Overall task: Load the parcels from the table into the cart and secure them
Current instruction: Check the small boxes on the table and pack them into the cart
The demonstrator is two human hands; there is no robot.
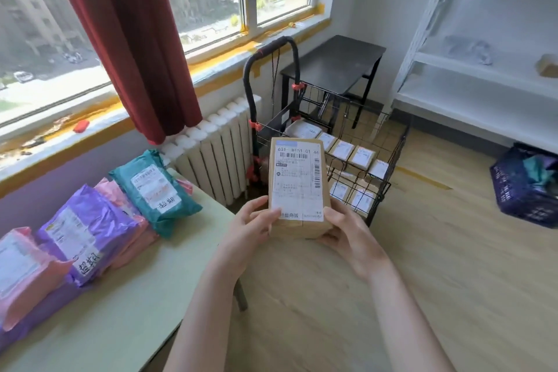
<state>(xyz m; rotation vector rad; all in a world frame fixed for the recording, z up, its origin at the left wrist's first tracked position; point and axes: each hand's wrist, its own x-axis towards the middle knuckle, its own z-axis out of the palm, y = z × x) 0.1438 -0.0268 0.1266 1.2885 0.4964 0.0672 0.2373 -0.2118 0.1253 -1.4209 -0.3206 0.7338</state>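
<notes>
A brown cardboard parcel (pixel 297 187) with a white shipping label is held upright in front of me, above the floor between table and cart. My left hand (pixel 252 225) grips its lower left side and my right hand (pixel 347 229) grips its lower right corner. Just beyond it stands a black wire cart (pixel 389 154) with a tall black handle, holding several small labelled boxes (pixel 360 157). On the pale table (pixel 120 305) at left lie soft mailer bags: a teal one (pixel 154 187), a purple one (pixel 81 232) and pink ones (pixel 21 269).
A white radiator (pixel 214 154) and a red curtain (pixel 133 39) are by the window behind the table. A small dark table (pixel 335 63) stands behind the cart. White shelving (pixel 483 69) fills the right wall, with a dark blue basket (pixel 525 187) on the wood floor below it.
</notes>
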